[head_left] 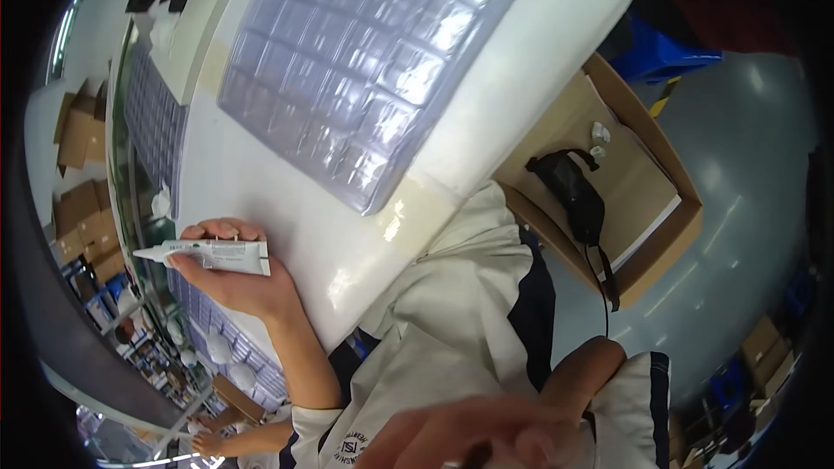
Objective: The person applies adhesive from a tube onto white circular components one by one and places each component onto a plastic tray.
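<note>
My left hand is closed round a small white squeeze tube with printed text and a long tapered nozzle that points left. The fingers curl over its far side and the thumb lies along the near side. That hand is beside the white-covered table, short of a clear plastic tray with many square compartments. Close under the camera, my right hand is a blur at the bottom edge. Its fingers are smeared, and whether they hold anything does not show.
An open cardboard box stands right of the table, with a black pouch and cord on the cardboard inside. A blue stool is behind it. More gridded trays lie at left. Another person's hand shows at lower left.
</note>
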The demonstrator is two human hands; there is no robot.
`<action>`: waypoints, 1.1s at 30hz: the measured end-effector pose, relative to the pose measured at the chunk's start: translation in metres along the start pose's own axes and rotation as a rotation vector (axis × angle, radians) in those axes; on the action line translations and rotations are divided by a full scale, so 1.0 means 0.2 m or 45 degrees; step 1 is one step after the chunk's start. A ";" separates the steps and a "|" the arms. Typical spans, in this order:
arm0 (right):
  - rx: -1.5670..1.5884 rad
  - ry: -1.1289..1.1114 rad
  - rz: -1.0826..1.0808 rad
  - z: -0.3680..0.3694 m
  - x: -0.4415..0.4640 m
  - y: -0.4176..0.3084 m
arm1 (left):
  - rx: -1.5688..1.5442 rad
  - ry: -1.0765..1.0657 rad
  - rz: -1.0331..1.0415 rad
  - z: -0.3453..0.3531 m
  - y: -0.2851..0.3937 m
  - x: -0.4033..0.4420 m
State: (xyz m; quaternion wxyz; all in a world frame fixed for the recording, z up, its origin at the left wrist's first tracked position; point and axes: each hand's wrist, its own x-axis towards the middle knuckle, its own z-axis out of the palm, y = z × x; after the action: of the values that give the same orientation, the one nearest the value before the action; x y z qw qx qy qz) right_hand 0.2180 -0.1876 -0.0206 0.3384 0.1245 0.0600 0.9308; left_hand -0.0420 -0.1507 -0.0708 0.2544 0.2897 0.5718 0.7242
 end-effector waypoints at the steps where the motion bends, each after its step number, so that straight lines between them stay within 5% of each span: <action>1: 0.065 0.145 -0.037 -0.01 -0.01 0.00 | 0.027 -0.021 0.006 0.00 0.01 0.00; 5: -0.095 0.580 0.099 -0.15 -0.17 -0.21 | 0.021 -0.071 -0.008 0.02 0.00 -0.01; 7: -0.398 0.977 -0.176 -0.35 -0.20 -0.29 | 0.017 -0.069 -0.025 0.02 0.00 -0.01; 10: -0.696 1.513 -0.523 -0.93 -0.23 -0.57 | 0.008 -0.054 -0.036 0.03 0.00 -0.01; 13: -1.177 1.761 -0.387 -1.75 -0.42 -0.82 | 0.000 -0.042 -0.044 0.03 0.01 -0.01; 15: -1.128 1.760 -0.216 -2.20 -0.51 -0.87 | 0.010 0.011 -0.046 0.03 0.00 -0.01; 17: -1.589 1.671 0.162 -2.30 -0.37 -0.86 | 0.019 0.021 -0.036 0.04 0.01 0.00; 19: -2.914 1.216 0.708 -2.44 -0.33 -0.86 | 0.069 0.069 -0.025 0.05 0.01 -0.01; 23: -3.096 1.265 0.443 -2.47 -0.31 -0.72 | 0.043 0.081 -0.064 0.07 0.02 -0.01; 26: -3.245 0.877 0.416 -2.60 -0.34 -0.66 | 0.031 0.092 -0.072 0.08 0.03 -0.02; 33: -3.166 1.270 0.823 -2.65 -0.21 -0.68 | 0.032 0.077 -0.067 0.09 0.03 -0.02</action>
State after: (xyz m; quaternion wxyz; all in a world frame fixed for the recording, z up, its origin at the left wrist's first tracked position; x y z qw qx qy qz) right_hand 0.1887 -0.1244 -0.5646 -0.0605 -0.5927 -0.7212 0.3535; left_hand -0.0268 -0.1419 -0.0616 0.2523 0.2555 0.5957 0.7184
